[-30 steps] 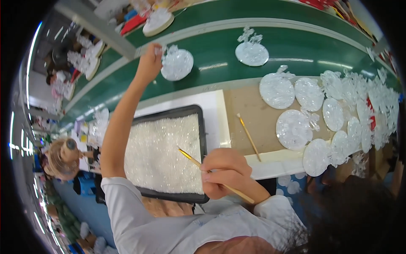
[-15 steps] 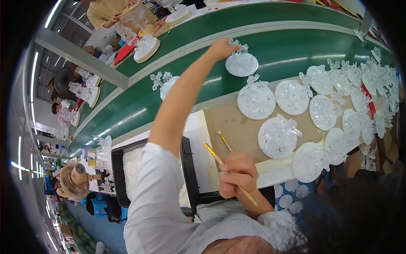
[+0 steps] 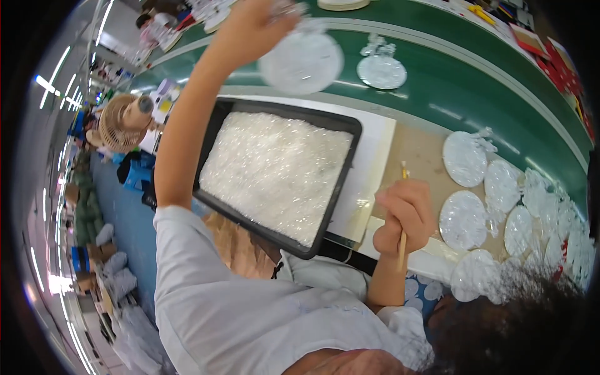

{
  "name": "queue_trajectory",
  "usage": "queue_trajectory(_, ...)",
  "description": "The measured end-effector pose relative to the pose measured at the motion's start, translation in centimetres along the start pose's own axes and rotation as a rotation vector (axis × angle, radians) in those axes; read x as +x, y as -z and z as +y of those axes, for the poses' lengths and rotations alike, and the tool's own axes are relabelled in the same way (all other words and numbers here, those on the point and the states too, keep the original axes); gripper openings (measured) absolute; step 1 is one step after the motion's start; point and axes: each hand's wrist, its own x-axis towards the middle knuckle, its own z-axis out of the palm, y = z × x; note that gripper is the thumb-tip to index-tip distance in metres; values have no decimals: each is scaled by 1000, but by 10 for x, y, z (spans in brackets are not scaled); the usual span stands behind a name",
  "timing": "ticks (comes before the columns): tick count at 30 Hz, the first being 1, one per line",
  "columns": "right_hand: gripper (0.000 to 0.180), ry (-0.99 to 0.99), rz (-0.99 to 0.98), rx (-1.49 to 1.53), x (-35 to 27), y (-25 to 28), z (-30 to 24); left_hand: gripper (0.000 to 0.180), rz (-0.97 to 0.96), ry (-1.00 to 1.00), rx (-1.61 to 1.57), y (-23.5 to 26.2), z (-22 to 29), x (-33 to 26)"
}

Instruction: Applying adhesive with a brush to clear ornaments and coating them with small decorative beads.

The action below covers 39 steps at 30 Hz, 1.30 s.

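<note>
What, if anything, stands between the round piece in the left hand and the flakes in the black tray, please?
Nothing visible but the raised far rim of the black tray: the round piece shows beyond it, in the left hand, with the white flakes uncovered.

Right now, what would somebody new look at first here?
Probably the black tray of sparkly white bits, near the middle. Then maybe the see-through-looking white disc in the left hand, up near the top. More shiny discs crowd together at the right.
</note>
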Motion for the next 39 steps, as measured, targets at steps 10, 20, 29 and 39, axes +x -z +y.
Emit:
queue_trajectory(10,6,142,-1289,-589,47,-58,-57,24,-164,521,212,55,-43,-218)
queue_trajectory(20,11,373,-1683,-578,11,-171,-27,28,-147,661,-138,29,-64,-262)
queue_trajectory(29,12,249,-1857,-893,41,-164,-28,29,-232,709,-48,43,-64,-276)
queue_trajectory(39,14,413,-1693,-598,43,-165,-5,29,-409,563,-240,37,-66,-241)
